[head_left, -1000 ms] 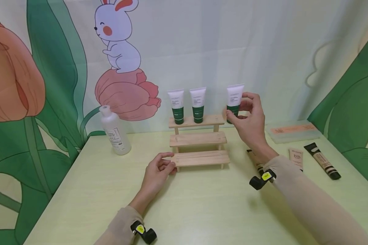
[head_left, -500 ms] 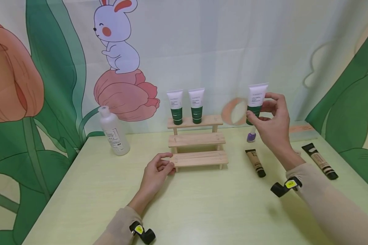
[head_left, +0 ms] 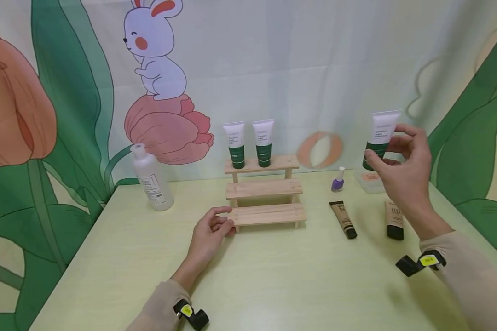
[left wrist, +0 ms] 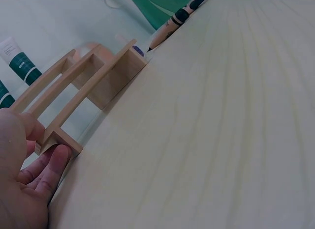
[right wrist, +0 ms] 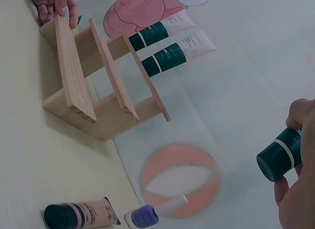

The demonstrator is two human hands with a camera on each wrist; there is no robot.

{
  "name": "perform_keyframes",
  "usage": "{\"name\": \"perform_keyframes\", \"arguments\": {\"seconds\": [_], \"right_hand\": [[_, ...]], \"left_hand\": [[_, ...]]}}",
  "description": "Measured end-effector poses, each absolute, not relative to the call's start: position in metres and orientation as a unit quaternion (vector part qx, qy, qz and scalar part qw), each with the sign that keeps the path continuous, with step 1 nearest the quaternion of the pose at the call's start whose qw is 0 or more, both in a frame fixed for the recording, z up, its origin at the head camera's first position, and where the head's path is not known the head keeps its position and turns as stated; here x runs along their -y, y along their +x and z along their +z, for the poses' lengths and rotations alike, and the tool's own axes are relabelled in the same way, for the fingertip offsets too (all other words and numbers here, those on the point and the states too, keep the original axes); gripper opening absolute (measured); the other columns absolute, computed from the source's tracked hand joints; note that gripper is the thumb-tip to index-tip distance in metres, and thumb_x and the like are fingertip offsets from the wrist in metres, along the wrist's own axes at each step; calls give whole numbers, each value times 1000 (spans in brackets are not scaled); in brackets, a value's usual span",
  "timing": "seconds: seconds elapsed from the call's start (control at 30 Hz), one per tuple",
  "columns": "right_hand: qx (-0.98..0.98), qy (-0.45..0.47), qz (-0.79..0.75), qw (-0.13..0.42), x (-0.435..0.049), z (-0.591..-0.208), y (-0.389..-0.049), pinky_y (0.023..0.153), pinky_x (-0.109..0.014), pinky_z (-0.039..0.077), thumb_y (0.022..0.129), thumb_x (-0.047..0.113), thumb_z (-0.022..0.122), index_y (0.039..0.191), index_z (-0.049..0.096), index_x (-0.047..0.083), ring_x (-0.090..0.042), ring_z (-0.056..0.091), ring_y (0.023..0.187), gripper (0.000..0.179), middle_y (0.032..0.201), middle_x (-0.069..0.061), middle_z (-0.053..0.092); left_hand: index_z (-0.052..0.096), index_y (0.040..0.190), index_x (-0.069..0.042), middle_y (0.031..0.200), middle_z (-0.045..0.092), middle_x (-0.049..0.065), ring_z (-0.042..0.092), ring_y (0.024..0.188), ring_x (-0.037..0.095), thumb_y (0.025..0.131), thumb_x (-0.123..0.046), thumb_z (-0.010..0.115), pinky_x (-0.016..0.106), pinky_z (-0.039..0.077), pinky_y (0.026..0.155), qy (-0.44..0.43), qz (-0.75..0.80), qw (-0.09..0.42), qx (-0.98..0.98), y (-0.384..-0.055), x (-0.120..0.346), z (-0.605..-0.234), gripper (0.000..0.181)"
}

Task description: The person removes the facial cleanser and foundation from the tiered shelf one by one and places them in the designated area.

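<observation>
My right hand [head_left: 407, 172] pinches a white and green cream tube [head_left: 381, 135] upright, cap down, above the right back of the table. In the right wrist view the tube's green cap end [right wrist: 275, 162] shows between thumb and fingers. My left hand [head_left: 209, 232] grips the left end of the lowest step of a three-step wooden display stand [head_left: 269, 214]; in the left wrist view the fingers [left wrist: 54, 165] curl round that end. Two matching tubes stand on the top step, the left tube [head_left: 237, 145] and the right tube [head_left: 263, 142].
A white bottle [head_left: 151, 179] stands left of the stand. To the right are a purple nail polish bottle [head_left: 338, 180], a slim tan tube [head_left: 343, 219], a wider BB cream tube [head_left: 395, 220] and a clear flat case [head_left: 364, 181]. A printed curtain [head_left: 273, 69] hangs behind the table.
My right hand has carried the cream tube rightward, away from the stand's top step. The nail polish bottle and the tan tube have come into sight. My left hand stays on the stand.
</observation>
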State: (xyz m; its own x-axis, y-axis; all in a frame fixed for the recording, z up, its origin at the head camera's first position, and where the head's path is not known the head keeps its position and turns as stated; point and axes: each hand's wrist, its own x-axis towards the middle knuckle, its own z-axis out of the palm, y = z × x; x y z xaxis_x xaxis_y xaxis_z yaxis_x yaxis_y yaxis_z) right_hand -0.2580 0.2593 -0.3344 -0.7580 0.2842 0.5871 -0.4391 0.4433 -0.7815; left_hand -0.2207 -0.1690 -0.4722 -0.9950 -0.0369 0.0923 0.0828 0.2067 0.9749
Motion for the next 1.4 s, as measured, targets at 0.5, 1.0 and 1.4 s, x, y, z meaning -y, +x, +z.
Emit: {"name": "perform_keyframes", "arguments": {"seconds": [0.5, 1.0, 1.4], "right_hand": [[778, 2, 492, 391, -308, -333, -221, 80, -10, 51, 94, 1, 83, 155, 56, 18, -5, 61, 103, 69, 113, 13, 59], [808, -78, 451, 370, -359, -358, -183, 83, -2, 43, 100, 0, 76, 164, 48, 26, 5, 52, 110, 75, 123, 26, 50], [803, -122, 461, 358, -391, -392, -155, 78, 0, 40, 95, -8, 73, 158, 58, 23, 7, 52, 101, 72, 116, 26, 53]], "left_hand": [[71, 140, -16, 105, 80, 13, 82, 93, 25, 108, -9, 74, 24, 62, 84, -16, -633, 44, 773, -221, 170, -474, 33], [71, 141, -16, 106, 80, 13, 81, 93, 25, 108, -10, 74, 23, 60, 81, -17, -627, 46, 777, -222, 170, -473, 33], [71, 141, -16, 106, 80, 13, 82, 94, 26, 108, -9, 73, 24, 61, 83, -20, -629, 45, 776, -221, 169, -474, 33]]}}
